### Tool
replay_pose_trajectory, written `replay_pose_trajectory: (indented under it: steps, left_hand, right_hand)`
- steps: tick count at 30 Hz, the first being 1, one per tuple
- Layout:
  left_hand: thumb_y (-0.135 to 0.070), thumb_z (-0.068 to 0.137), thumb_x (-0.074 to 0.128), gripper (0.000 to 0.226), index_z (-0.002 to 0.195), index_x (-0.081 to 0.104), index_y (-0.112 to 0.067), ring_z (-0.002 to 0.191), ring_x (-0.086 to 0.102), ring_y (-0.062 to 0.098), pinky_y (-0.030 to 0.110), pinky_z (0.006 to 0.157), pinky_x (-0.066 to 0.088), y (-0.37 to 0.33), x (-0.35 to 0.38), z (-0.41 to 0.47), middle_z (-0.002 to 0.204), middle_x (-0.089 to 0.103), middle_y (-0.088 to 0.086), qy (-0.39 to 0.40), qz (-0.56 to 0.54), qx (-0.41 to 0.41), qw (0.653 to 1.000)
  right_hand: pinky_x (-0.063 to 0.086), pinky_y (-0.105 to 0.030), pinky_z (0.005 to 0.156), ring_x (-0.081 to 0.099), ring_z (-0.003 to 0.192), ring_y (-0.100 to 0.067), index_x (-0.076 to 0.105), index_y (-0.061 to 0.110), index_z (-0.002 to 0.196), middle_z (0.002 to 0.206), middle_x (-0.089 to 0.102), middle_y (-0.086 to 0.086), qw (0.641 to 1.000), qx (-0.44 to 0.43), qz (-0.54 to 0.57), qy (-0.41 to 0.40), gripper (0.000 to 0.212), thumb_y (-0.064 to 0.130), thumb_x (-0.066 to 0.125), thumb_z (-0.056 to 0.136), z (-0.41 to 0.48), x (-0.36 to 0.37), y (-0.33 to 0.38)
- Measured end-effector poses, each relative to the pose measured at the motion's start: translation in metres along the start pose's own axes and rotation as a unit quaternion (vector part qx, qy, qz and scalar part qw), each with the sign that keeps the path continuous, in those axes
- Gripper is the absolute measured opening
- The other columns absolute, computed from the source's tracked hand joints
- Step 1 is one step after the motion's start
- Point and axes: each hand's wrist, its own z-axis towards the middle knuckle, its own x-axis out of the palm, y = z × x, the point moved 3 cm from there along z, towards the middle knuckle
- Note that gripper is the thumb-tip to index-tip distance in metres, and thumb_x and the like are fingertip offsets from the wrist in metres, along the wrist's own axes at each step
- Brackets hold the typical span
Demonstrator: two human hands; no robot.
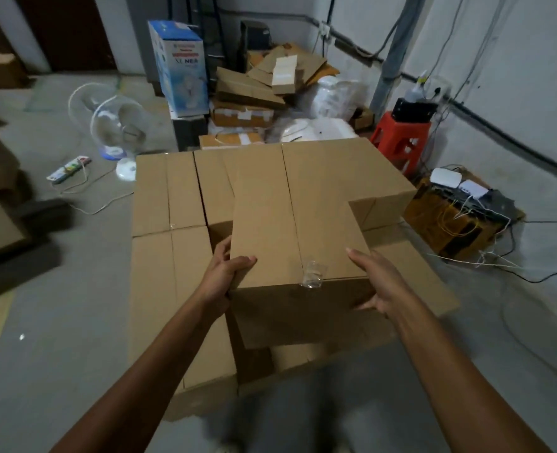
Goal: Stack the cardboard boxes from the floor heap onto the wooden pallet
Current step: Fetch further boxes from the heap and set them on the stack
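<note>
**Box carried two-handed at the stack**

Cardboard box (290,230) is held between your hands over the near side of the stacked boxes (169,197); any pallet beneath them is hidden. Judge it stiff, sealed and fairly light, but smooth board can slip, so clamp the side walls low near the corners. Your left hand (234,273) grips the near left corner, thumb on top. Your right hand (381,286) presses flat against the right wall, fingers extended. Both forearms reach forward.
</note>
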Motion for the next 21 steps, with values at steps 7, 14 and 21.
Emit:
replay_pose_trajectory:
  steps: [7, 14, 21]
  left_hand:
    - [-0.016, 0.097, 0.058, 0.045, 0.139, 0.045, -0.023, 0.109, 0.063, 0.03, 0.039, 0.081, 0.056, 0.037, 0.053, -0.031, 0.124, 0.061, 0.009, -0.12, -0.034, -0.037, 0.991]
    - [-0.026, 0.101, 0.051, 0.027, 0.111, 0.068, -0.008, 0.102, 0.066, 0.037, 0.051, 0.091, 0.056, 0.099, 0.069, -0.052, 0.107, 0.071, 0.018, -0.307, -0.044, -0.077, 0.948]
    - [-0.01, 0.093, 0.04, 0.033, 0.097, 0.071, 0.001, 0.093, 0.067, 0.034, 0.044, 0.086, 0.056, 0.176, 0.045, -0.048, 0.113, 0.071, 0.022, -0.518, -0.279, -0.182, 0.788]
  right_hand:
    - [0.042, -0.074, 0.094, 0.04, 0.137, -0.039, 0.046, 0.029, 0.145, 0.15, 0.044, -0.004, 0.994, 0.04, -0.065, 0.081, 0.059, 0.039, 0.068, 0.091, 0.037, -0.04, -0.024]
    - [0.038, -0.075, 0.099, 0.035, 0.14, -0.04, 0.043, 0.027, 0.147, 0.154, 0.04, -0.007, 0.983, 0.089, -0.062, 0.146, 0.061, 0.036, 0.068, 0.092, 0.069, -0.062, -0.085]
    - [0.042, -0.074, 0.095, 0.038, 0.14, -0.036, 0.041, 0.033, 0.15, 0.154, 0.042, -0.005, 0.98, 0.088, -0.056, 0.17, 0.059, 0.036, 0.062, 0.095, 0.103, -0.042, -0.156]
